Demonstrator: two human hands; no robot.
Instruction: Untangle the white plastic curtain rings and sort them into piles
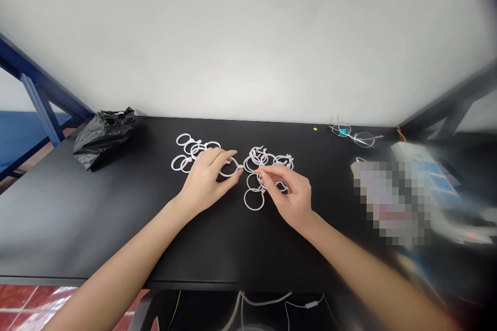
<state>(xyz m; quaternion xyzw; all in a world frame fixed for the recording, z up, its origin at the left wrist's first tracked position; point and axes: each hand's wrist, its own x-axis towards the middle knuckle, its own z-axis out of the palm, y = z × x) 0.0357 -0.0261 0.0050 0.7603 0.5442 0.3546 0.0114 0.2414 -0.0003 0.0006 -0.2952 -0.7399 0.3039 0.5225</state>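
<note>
Two heaps of white plastic rings lie on the black table (77,217). My left hand (207,178) rests beside the left heap (190,151), its thumb and fingers pinched on one white ring (229,168). My right hand (291,191) sits over the right heap (267,160), fingers curled and pinching a ring (261,178) from that pile. A single loose ring (254,200) lies just in front, between my two hands.
A crumpled black plastic bag (103,134) sits at the table's back left. A pair of glasses (353,134) lies at the back right. Blurred papers and boxes (427,186) crowd the right side. A white wall rises behind. Cables (264,302) hang under the front edge.
</note>
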